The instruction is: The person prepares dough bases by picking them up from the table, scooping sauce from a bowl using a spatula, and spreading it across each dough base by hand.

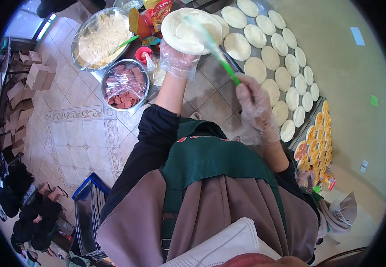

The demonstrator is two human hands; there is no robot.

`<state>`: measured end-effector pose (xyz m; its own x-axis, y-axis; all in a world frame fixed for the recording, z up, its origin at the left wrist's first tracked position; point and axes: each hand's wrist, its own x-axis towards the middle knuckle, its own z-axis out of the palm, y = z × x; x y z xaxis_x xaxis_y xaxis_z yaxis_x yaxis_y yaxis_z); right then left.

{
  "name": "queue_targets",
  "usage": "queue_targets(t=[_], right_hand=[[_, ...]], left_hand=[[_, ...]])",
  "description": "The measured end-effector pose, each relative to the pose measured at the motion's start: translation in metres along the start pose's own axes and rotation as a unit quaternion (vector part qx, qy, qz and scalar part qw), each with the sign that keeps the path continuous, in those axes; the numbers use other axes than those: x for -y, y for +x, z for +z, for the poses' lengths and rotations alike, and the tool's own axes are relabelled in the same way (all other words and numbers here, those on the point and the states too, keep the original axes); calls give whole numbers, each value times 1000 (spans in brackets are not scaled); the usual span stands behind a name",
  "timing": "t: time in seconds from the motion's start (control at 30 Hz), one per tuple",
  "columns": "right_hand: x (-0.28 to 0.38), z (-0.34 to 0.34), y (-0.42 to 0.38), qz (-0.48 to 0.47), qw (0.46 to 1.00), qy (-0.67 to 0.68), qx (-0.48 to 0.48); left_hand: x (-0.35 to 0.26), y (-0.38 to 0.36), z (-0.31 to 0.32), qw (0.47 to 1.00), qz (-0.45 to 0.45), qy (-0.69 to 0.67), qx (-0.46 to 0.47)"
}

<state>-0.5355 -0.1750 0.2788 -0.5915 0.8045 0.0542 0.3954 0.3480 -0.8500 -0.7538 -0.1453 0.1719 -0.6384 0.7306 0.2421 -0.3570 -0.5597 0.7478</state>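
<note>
My left hand (pixel 178 60), in a clear plastic glove, holds up a round white dough base (pixel 188 30) from beneath. My right hand (pixel 255 107), gloved too, grips the green handle of a silicone brush (pixel 215 49) whose pale head lies on the dough, over a smear of white sauce. Both hands are above a tray (pixel 228 58) lined with several more plain dough rounds (pixel 271 58).
A large bowl of shredded white cheese (pixel 101 38) and a metal bowl of sliced sausage (pixel 124 84), both foil-covered, stand at the left. A small red cup (pixel 143 54) and sauce packets sit beside them. Topped rounds (pixel 318 142) lie at the right. Another person (pixel 340 211) stands at lower right.
</note>
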Motion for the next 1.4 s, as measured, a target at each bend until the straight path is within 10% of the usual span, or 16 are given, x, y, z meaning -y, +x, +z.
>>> queue_targets(t=[0.07,0.1,0.13,0.2,0.3,0.53,0.6,0.7,0.9,1.03,1.13,1.2,1.4], right_hand=[[-5,-9,1,54,997,50,-18],[-3,-13,3,72,996,50,-35],[-2,-18,5,90,993,50,-53],[0,-27,11,107,992,42,-54],[3,-29,19,68,993,-91,-43],[-1,-14,1,0,968,-249,-40],[2,-13,-7,16,971,-237,-27],[9,-13,-12,-6,984,-179,-11],[18,-23,-7,14,994,-108,-2],[8,-29,-3,63,993,-73,-61],[5,-29,-2,82,991,-64,-87],[7,-26,-2,81,990,-70,-93],[-11,-3,-7,-2,961,-239,-138]], left_hand=[[-10,0,0,908,-144,-394,-11],[-5,-2,-5,998,47,39,31],[-1,-1,-10,998,46,39,32],[2,1,-14,892,-144,-428,-15],[2,5,-18,853,-145,-501,25],[4,13,-14,942,-133,-300,-76],[14,20,-19,818,-178,-544,-55],[17,19,-14,888,-160,-423,-82],[15,13,-6,797,-162,-582,1],[19,2,6,846,-162,-507,-42],[32,-10,6,822,-206,-530,-29],[35,-19,11,697,-241,-675,23],[25,-30,40,766,-281,-575,59]])
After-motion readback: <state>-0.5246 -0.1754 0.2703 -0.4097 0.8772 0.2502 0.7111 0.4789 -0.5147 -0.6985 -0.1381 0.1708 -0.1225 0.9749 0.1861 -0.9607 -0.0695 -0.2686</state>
